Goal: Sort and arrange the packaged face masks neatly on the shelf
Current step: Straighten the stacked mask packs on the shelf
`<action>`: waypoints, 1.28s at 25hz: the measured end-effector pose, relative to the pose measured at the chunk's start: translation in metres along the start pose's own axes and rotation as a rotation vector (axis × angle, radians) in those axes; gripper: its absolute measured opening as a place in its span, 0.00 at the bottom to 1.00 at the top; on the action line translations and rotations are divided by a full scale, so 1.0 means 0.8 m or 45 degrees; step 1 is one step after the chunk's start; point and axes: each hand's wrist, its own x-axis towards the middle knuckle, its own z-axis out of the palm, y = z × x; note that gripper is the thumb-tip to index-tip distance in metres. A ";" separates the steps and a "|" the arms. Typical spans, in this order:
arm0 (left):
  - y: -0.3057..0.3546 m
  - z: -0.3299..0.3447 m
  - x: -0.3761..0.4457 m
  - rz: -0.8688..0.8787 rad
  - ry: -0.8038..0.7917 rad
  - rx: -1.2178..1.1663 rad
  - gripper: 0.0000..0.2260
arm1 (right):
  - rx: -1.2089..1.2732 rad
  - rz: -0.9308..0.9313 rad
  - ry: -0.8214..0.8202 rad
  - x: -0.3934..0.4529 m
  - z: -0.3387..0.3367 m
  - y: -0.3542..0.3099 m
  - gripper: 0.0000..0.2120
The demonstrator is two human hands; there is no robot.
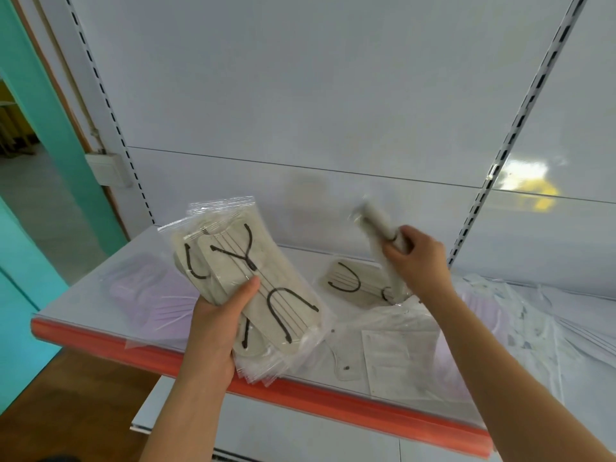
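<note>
My left hand [218, 323] grips a stack of beige face masks with black ear loops in clear bags [246, 281], held above the white shelf [83, 295] near its front edge. My right hand [416, 261] holds another beige packaged mask [380, 228] edge-on and blurred, raised over the shelf's middle. Below it one beige packaged mask [353, 281] lies flat on the shelf. Pale purple packaged masks [143, 288] lie at the left. White and patterned packaged masks [506, 315] are heaped at the right.
The shelf has an orange front strip [333, 405] and a white back panel with slotted uprights [520, 128]. A lower white shelf [300, 435] shows beneath. A teal wall [30, 261] and wooden floor lie to the left.
</note>
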 end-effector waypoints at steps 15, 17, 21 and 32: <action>0.010 0.000 -0.006 0.044 0.074 -0.137 0.16 | -0.444 -0.180 -0.684 -0.040 0.035 -0.031 0.44; 0.016 -0.005 -0.008 0.078 0.071 -0.138 0.21 | -0.851 -0.084 -0.825 -0.015 0.028 -0.001 0.58; 0.014 -0.004 -0.009 0.105 0.044 -0.114 0.25 | -0.883 -0.085 -0.837 0.015 0.035 0.007 0.45; 0.014 0.040 0.001 0.279 -0.123 0.009 0.17 | 1.067 0.132 -0.268 0.005 -0.045 -0.115 0.25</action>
